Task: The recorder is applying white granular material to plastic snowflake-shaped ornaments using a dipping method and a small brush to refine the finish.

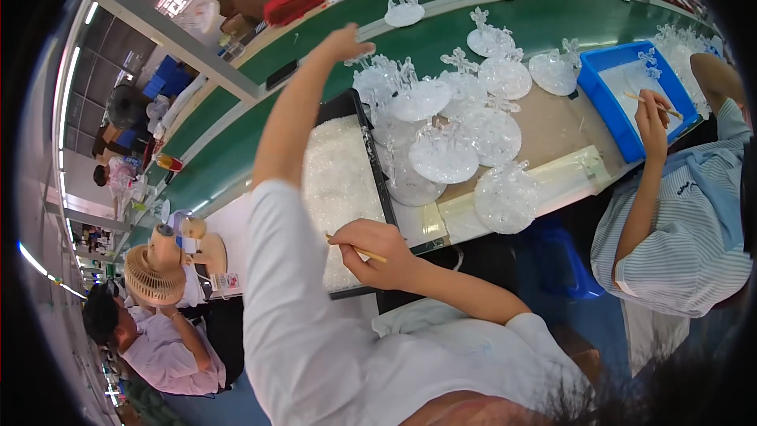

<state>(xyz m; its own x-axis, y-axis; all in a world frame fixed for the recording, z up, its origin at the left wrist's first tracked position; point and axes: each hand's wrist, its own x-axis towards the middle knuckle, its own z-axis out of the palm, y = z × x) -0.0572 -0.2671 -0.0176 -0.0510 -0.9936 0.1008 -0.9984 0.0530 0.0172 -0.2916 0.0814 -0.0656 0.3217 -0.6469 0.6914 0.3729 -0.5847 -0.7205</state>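
Reaching far over the green belt [236, 146], the left hand [344, 42] is best kept low and slow so it clears the clear plastic discs [441, 122] stacked just right of it; its fingers look loosely spread, holding nothing. The right hand [372, 252] pinches a thin wooden stick [364, 252] above the black tray [347, 106] of clear bits on the desk [552, 134].

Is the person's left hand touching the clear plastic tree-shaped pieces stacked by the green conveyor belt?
Cannot tell. In the head view the left hand reaches to the edge of the clear plastic tree-shaped pieces, but fisheye blur hides any contact or gap. The right hand holds a thin wooden stick.
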